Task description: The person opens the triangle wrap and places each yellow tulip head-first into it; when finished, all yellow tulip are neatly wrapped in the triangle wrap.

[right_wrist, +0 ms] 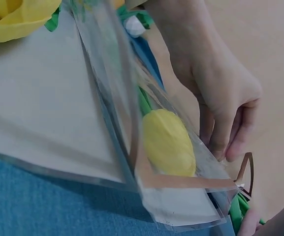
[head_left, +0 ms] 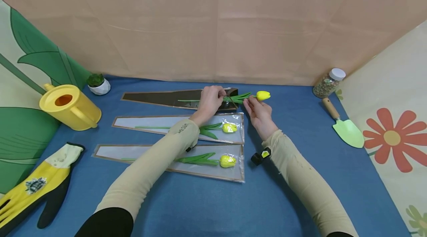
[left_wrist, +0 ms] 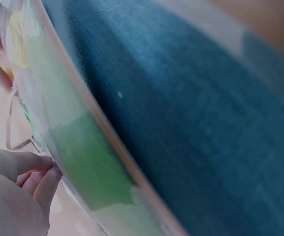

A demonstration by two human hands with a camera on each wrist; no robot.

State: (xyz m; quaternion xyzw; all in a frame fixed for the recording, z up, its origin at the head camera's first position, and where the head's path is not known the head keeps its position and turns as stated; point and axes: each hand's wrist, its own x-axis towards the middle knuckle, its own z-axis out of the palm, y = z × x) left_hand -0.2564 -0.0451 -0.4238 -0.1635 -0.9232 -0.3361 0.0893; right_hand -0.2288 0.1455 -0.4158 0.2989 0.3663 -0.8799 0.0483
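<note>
Head view: a left hand [head_left: 210, 100] is pinching the open mouth of a dark, clear-fronted sleeve [head_left: 166, 98] at the far end of the blue table [head_left: 207, 207], while the right hand [head_left: 258, 113] is gripping the leafy stem of a yellow tulip [head_left: 262, 95] whose stem is lying partly inside it. Two more sleeved tulips [head_left: 229, 127] are lying just in front, with a yellow watering can [head_left: 68, 107] well off to the left and a green trowel [head_left: 347, 127] to the right.

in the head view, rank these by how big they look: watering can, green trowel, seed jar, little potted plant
Largest to smallest:
1. yellow watering can
2. green trowel
3. seed jar
4. little potted plant
The jar and the plant look close in size, and both sit far back, so their order is unsure.
</note>
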